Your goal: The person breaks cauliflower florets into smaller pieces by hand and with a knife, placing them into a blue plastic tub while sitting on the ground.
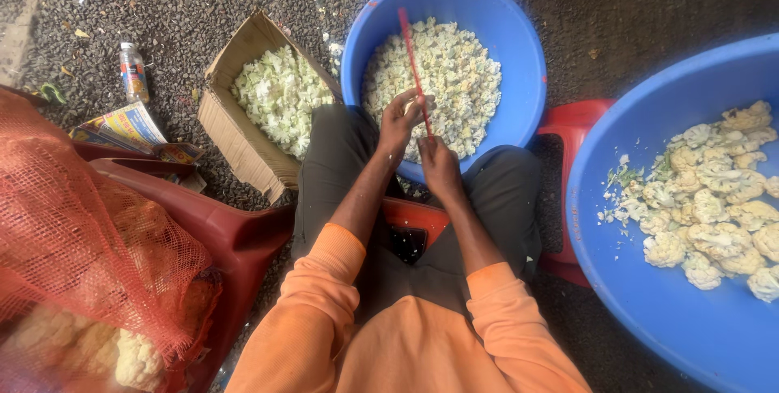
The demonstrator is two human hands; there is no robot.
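Gripping a red knife (412, 56) by its handle, the right hand (441, 164) keeps its fingers closed, blade pointing up over the blue tub (519, 60) of chopped cauliflower (454, 77). Just beside it, the left hand (399, 121) curls its fingers around a small cauliflower piece (411, 106).

You sit over a rough, dark gravel ground (633, 4). Directly on it, in front of you, stands a round blue tub (519, 60), and just to its left lies an open cardboard box (235, 133), tilted on its side. At your right, a larger blue tub (649, 279) rests on the ground, beside a low red stool (572, 121). At your left you see a small plastic bottle (133, 71) lying near some colourful paper packets (130, 125). Small scraps and bits of leaf (81, 34) are scattered over the gravel at the top left.
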